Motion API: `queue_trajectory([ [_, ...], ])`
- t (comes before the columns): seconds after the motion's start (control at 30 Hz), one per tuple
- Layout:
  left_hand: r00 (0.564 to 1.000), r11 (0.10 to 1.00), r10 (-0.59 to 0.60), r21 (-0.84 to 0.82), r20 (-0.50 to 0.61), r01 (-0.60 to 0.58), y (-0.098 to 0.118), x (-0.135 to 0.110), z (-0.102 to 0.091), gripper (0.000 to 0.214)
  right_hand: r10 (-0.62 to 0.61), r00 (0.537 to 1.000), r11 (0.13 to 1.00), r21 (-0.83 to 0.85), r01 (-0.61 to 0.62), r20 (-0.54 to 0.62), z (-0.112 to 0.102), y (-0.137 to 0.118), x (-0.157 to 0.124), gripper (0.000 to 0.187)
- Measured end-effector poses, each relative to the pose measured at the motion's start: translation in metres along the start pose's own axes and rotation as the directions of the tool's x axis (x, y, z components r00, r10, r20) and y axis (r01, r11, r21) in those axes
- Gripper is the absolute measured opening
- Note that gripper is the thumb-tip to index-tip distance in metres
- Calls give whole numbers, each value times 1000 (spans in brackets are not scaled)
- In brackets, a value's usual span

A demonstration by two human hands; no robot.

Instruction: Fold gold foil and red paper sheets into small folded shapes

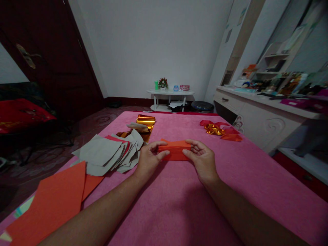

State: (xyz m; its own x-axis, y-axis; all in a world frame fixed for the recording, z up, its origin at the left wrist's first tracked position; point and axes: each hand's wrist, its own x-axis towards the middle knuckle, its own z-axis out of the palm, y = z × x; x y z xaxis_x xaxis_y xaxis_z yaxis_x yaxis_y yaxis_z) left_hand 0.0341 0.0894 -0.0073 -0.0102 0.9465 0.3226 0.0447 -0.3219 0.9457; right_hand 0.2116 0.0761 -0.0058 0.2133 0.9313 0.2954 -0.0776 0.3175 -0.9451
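Dim room, pink-covered desk [179,208]. Folded orange paper [175,152] at middle. Left hand [148,161] pinches its 9 o'clock end, right hand [203,163] its 3 o'clock end. Grey paper pile [107,154] at 9 o'clock. Looks like fold-pressing step; next move needs even edges and a firm press.
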Motion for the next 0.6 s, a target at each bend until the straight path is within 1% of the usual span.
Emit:
queue_trajectory([
  [0.07, 999, 1000, -1, -26, 32, 2, 0, 0, 0, 30, 6, 1000, 1000, 18, -6, -5, 0, 0, 0, 36],
  [0.13, 998, 1000, 3, -19, 56, -2, 2, 0, 0, 29, -8, 1000, 1000, -1, 8, -14, -1, 1, 0, 34],
  [0.27, 999, 1000, -17, -9, 47, 17, 6, -1, -1, 31, -130, 991, 987, -100, 127, -25, -3, 2, 2, 14],
  [0.33, 998, 996, -48, -75, 40, 51, 4, -2, -2, 41, -165, 986, 980, -114, 162, -12, -4, 2, 2, 7],
  [0.4, 994, 980, -92, -171, 53, 100, 1, -2, -3, 50, -172, 985, 979, -111, 171, 7, -4, 1, 3, 7],
  [0.47, 990, 961, -126, -237, 71, 139, -1, -2, -3, 54, -177, 984, 978, -110, 177, 18, -4, 1, 3, 8],
  [0.53, 990, 964, -126, -229, 64, 138, 0, -1, -3, 50, -180, 983, 977, -116, 181, 18, -4, 1, 3, 8],
  [0.6, 993, 976, -109, -186, 39, 115, 2, -1, -3, 41, -183, 983, 975, -126, 184, 20, -5, 1, 3, 7],
])
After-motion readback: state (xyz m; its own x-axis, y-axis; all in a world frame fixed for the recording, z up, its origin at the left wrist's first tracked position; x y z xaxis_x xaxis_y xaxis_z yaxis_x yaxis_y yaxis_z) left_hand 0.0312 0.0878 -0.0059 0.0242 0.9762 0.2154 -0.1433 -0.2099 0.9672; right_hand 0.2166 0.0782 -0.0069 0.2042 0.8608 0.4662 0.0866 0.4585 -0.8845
